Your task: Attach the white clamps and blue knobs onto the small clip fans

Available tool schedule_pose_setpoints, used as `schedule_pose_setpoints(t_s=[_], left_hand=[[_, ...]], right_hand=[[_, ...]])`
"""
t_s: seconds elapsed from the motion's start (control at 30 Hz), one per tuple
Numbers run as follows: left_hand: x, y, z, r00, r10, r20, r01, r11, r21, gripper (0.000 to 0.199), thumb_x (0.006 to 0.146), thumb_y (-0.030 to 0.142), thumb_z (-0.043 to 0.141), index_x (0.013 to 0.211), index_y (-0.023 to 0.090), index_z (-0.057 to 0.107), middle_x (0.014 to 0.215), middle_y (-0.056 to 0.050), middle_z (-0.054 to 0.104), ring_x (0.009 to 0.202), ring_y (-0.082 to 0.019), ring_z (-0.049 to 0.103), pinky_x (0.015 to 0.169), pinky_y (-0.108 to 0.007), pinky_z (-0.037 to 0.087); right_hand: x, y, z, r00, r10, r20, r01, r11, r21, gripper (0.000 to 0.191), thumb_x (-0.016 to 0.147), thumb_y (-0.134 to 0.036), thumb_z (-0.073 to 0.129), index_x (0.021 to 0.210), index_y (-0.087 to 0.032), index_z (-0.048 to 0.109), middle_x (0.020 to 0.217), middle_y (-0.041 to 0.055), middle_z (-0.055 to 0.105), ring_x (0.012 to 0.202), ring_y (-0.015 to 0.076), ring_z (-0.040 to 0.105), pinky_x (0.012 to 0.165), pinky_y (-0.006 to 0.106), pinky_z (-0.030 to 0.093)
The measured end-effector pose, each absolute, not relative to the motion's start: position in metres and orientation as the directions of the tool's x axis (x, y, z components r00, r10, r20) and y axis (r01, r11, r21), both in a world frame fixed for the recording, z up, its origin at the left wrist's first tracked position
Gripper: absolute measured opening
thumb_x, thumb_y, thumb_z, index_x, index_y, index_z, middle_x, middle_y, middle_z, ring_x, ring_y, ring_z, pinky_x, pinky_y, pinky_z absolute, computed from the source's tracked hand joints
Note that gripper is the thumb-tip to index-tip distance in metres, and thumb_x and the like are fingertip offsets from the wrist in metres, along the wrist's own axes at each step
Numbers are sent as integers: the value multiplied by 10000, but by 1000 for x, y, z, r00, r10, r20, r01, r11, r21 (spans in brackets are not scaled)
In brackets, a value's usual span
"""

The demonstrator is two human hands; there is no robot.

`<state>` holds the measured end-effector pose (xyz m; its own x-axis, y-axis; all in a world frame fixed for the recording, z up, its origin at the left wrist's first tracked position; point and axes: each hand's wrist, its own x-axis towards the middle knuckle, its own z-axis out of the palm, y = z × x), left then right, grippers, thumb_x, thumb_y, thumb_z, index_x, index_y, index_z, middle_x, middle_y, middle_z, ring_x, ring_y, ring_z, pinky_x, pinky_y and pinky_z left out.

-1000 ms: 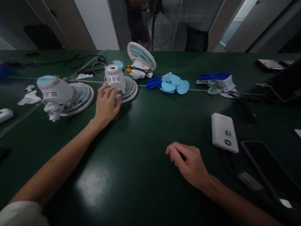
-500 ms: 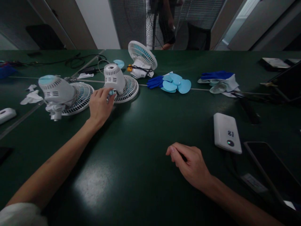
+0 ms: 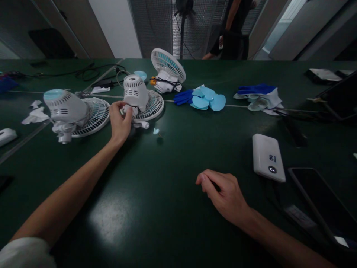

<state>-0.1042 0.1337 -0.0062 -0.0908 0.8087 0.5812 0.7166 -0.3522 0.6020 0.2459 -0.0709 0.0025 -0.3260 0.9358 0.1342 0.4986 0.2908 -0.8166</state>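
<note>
My left hand (image 3: 119,122) reaches across the dark green table (image 3: 173,156) and grips the base of a small white fan (image 3: 139,97) that lies face down on its grille. A white piece (image 3: 141,124) of the fan sticks out beside my fingers, and a small light blue part (image 3: 156,131) lies loose on the table just right of it. My right hand (image 3: 224,196) rests on the table near me, fingers loosely curled, holding nothing that I can see.
A second white fan (image 3: 71,111) lies to the left and a third fan (image 3: 167,72) stands behind. Light blue fan blades (image 3: 208,98), blue gloves (image 3: 255,91), a white power bank (image 3: 267,157), a dark phone (image 3: 320,203) and cables sit around. A person stands beyond the table.
My left hand slid left onto the fan's base. A small blue part and a white piece now lie beside the fan. The right hand has stayed put.
</note>
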Motion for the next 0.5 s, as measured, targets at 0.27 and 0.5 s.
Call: schedule_pose_setpoints(t_s=[0.27, 0.5], left_hand=[[-78, 113, -7, -79, 859, 505, 659, -335, 674, 265, 869, 356, 650, 1022, 186, 517, 945, -32, 603, 772, -170, 563, 699, -305, 477], [-22, 35, -1, 105, 919, 380, 559, -371, 742, 234, 909, 336, 651, 1034, 214, 496, 912, -3, 572, 713, -144, 526, 637, -274, 419]], right_hand=[[244, -71, 7, -213, 953, 216, 533, 299, -792, 279, 1048, -298, 440, 899, -202, 657, 715, -13, 598, 587, 118, 563, 548, 268, 410], [242, -67, 0, -150, 904, 399, 762, 363, -536, 324, 970, -242, 549, 1290, -211, 588, 1220, 111, 612, 1065, 261, 591, 800, 397, 531]])
